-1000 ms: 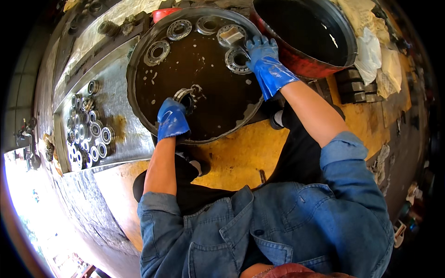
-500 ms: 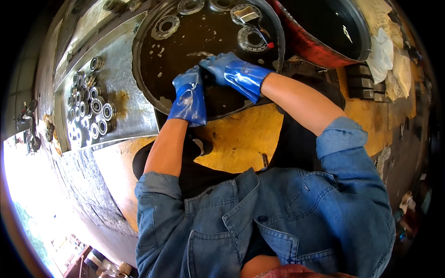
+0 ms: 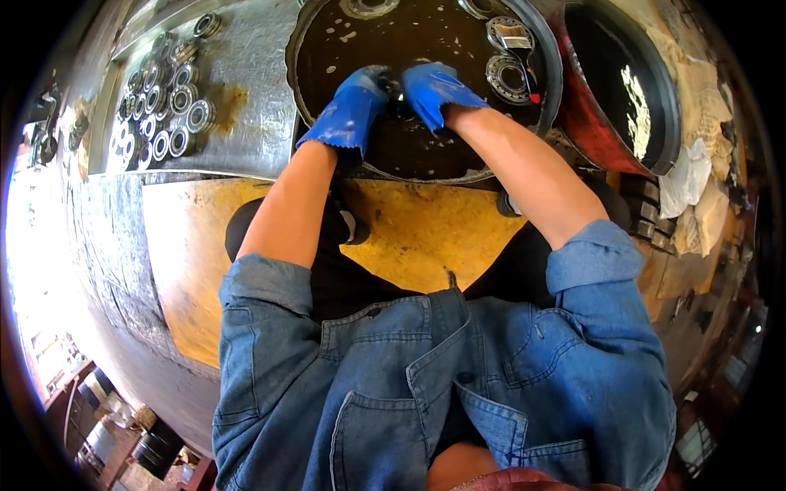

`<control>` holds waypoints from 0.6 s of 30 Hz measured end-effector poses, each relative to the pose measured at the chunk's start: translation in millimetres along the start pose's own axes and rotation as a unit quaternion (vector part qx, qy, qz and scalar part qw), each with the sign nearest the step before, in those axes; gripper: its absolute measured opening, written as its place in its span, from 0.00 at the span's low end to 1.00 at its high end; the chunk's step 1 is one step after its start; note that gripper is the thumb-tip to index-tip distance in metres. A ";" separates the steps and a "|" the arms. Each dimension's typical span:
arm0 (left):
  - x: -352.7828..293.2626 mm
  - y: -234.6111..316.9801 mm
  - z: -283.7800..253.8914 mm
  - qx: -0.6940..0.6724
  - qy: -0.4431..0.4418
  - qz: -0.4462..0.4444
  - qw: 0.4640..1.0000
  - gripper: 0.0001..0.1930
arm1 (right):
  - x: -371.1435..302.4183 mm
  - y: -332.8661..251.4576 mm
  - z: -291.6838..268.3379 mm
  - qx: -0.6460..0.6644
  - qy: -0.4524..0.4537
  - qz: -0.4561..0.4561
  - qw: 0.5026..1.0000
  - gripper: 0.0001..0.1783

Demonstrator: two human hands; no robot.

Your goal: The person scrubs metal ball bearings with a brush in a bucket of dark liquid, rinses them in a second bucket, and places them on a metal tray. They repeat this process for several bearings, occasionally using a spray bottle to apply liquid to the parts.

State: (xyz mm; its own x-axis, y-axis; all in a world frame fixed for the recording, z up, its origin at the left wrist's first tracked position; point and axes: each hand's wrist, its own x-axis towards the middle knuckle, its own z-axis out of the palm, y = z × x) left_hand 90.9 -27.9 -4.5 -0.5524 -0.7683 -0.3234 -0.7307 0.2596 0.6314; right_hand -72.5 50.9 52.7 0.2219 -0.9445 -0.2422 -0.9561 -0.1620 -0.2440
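Both my hands wear blue rubber gloves and are low over a round pan (image 3: pixel 293 61) of dark, oily liquid. My left hand (image 3: pixel 364 88) has its fingers curled inward, their tips dark and wet. Close beside it, my right hand (image 3: pixel 427 88) is bent toward it, fingers also curled. A small, shiny dark piece (image 3: pixel 399 108) shows between the gloves, mostly hidden, so I cannot tell its kind. Along the pan's right side lies a bearing ring (image 3: pixel 508 79), with a paint brush (image 3: pixel 517 47) resting across another ring. A further ring (image 3: pixel 368 6) lies at the far edge.
On the left, a metal tray (image 3: pixel 254 123) holds several bearings (image 3: pixel 182 100) in a cluster. A red drum-like container (image 3: pixel 585 114) with dark liquid stands right of the pan. Crumpled paper and plastic (image 3: pixel 686 180) lie beyond it. Yellow sheeting (image 3: pixel 409 229) covers the floor between my legs.
The view has shifted, so pan and tray sit higher and further right. My hands have come slightly apart, and a shiny piece now shows between them.
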 end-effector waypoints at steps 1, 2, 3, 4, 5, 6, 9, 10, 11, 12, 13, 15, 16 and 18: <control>2.5 8.8 -2.1 -0.059 0.053 -0.021 0.997 0.27 | 3.3 20.2 13.2 -0.009 -0.002 0.003 1.000 0.11; 10.7 41.8 -5.7 -0.021 0.057 0.007 0.998 0.27 | 3.5 69.1 38.7 0.323 0.008 0.042 0.945 0.11; 9.9 42.1 -13.5 -0.025 0.061 0.005 0.998 0.27 | 12.6 64.1 41.2 0.237 0.027 0.040 0.970 0.13; 10.9 41.5 -21.5 -0.026 0.087 0.035 0.995 0.27 | 20.9 58.4 40.9 0.148 0.047 0.043 0.987 0.15; 3.6 27.4 -31.5 -0.023 0.114 0.051 0.992 0.28 | 24.7 33.1 31.6 0.150 0.037 0.027 0.988 0.15; -15.4 50.9 -42.1 0.014 0.095 0.031 0.995 0.27 | 15.1 27.2 24.8 0.086 0.005 0.054 0.995 0.15; -21.4 55.7 -62.7 0.023 0.165 0.110 0.980 0.26 | 12.5 17.5 18.0 -0.058 -0.027 0.057 0.996 0.18; -24.3 54.2 -69.8 -0.001 0.144 0.074 0.987 0.26 | 10.5 12.8 13.6 -0.038 -0.024 0.061 0.997 0.19; -27.6 53.2 -75.1 0.003 0.152 0.085 0.985 0.25 | 5.3 4.7 4.9 -0.019 -0.022 0.066 0.997 0.20; -29.1 54.0 -79.3 0.013 0.157 0.107 0.982 0.24 | 2.0 -2.0 -5.5 -0.018 -0.056 0.058 0.997 0.22; -34.0 57.1 -82.5 0.028 0.165 0.134 0.977 0.22 | 2.9 -6.0 -17.4 -0.028 -0.064 0.053 0.996 0.22; -50.9 53.6 -93.6 0.064 0.183 0.171 0.966 0.20 | 12.2 -22.0 -31.6 -0.065 -0.164 0.052 0.983 0.24; -59.1 52.0 -96.9 0.084 0.188 0.188 0.960 0.18 | 17.4 -23.9 -20.6 -0.057 -0.089 0.051 0.993 0.23; -50.8 63.4 -87.0 0.100 0.185 0.238 0.948 0.16 | 27.0 2.7 13.8 -0.086 -0.058 0.099 0.990 0.22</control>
State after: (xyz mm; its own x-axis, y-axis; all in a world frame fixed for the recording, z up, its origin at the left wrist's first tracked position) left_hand 107.6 -23.3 113.3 -0.6879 -0.6786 0.2573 -0.5153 0.7063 0.4854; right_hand -66.4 28.9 32.6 0.0374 -0.9254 -0.3773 -0.9993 -0.0320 -0.0203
